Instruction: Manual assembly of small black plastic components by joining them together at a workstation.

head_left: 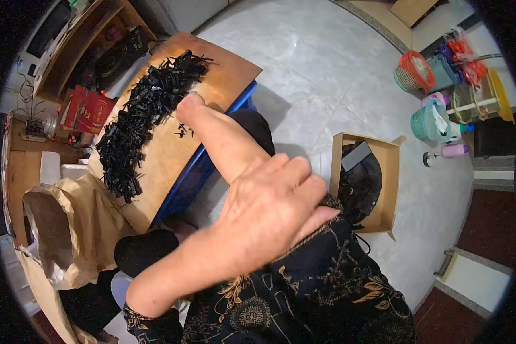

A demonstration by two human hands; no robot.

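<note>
My left hand (pixel 269 200) reaches across my body, its fingers closed on the dark patterned sleeve (pixel 333 204) of my right arm. Beyond it my bare right forearm stretches toward the board, partly covered by the left hand. At its end my right hand (pixel 190 106) is bent down beside a long heap of small black plastic-looking pieces (pixel 137 117); its fingers are hidden from view. A few loose black pieces (pixel 183 131) lie just below that hand. Under the heap is a tan wooden board (pixel 169 163).
A blue support (pixel 180 183) shows under the board. To the left stands an open brown paper bag (pixel 86 229). At right, a cardboard box (pixel 389 189) on the grey tiled floor holds a black cap and a grey flat object. Baskets (pixel 430 123) stand farther right.
</note>
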